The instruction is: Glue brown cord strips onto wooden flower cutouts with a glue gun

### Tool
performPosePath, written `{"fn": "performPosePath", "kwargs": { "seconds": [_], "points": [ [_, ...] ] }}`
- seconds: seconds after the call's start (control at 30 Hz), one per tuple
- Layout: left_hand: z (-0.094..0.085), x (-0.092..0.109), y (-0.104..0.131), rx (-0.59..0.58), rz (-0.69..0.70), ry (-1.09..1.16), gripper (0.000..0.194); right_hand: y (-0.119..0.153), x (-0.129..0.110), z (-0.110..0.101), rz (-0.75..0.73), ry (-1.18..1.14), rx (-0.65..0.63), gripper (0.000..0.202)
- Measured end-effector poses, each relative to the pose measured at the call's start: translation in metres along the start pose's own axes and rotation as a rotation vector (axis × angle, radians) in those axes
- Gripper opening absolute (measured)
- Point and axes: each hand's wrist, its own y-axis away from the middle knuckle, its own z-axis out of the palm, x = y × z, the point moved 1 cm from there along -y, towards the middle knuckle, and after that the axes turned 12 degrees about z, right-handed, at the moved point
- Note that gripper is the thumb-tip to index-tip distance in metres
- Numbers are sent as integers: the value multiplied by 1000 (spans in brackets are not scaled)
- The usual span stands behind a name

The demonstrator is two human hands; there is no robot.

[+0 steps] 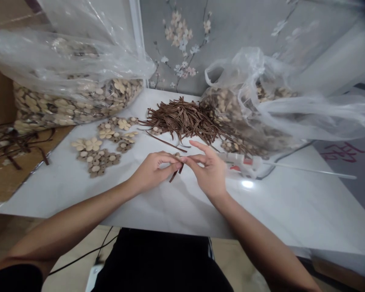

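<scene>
Step in hand: two-handed fingertip work, judged to be fitting or pressing strip to piece. The left hand [156,170] is closed in a pinch on a small tan piece [178,155], its shape mostly hidden by fingers. The right hand [211,168] pinches the same piece from the other side, thumb against it, one finger raised clear. Two short ends of dark brown flat strip [172,177] hang below the grip. The piece is held above the middle of the white marbled surface [170,215], between far and near edges.

Next move calls for, in my judgement: a steady pinch, with the strip ends kept from twisting.

Around: a heap of brown thin strips [182,117] toward the far edge; one loose brown strip [167,142] just in front of it. Left of the hands, a cluster of tan and grey-brown flower-shaped pieces [97,160]. Clear plastic bags full of pieces stand at the far left [73,105] and far right [222,105].

In the way: a translucent device with red parts [247,162], probably a glue gun, lies just beside the right hand. Its pale rod [313,169] points toward the right edge; contact could shift it.
</scene>
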Motion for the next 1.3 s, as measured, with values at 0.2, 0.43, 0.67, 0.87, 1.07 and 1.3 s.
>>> {"fn": "performPosePath", "kwargs": {
  "seconds": [0.2, 0.43, 0.67, 0.87, 1.07, 1.3],
  "points": [
    [0, 1, -1, -18, -92, 46, 24, 0, 1, 1, 14, -18, -27, 44],
    [2, -10, -2, -46, -246, 257, 24, 1, 0, 2, 49, -46, -38, 41],
    [0, -13, 0, -122, -258, 289, 26, 1, -4, 1, 61, 25, -96, 36],
    [-6, -10, -1, -157, -224, 183, 23, 1, -6, -1, 48, 141, -106, 34],
    [-1, -14, 0, -147, -287, 201, 27, 3, 2, 4, 63, 24, -110, 40],
    [-6, -13, 0, -184, -295, 225, 27, 6, -16, -3, 12, 193, -130, 52]
  ]
}}
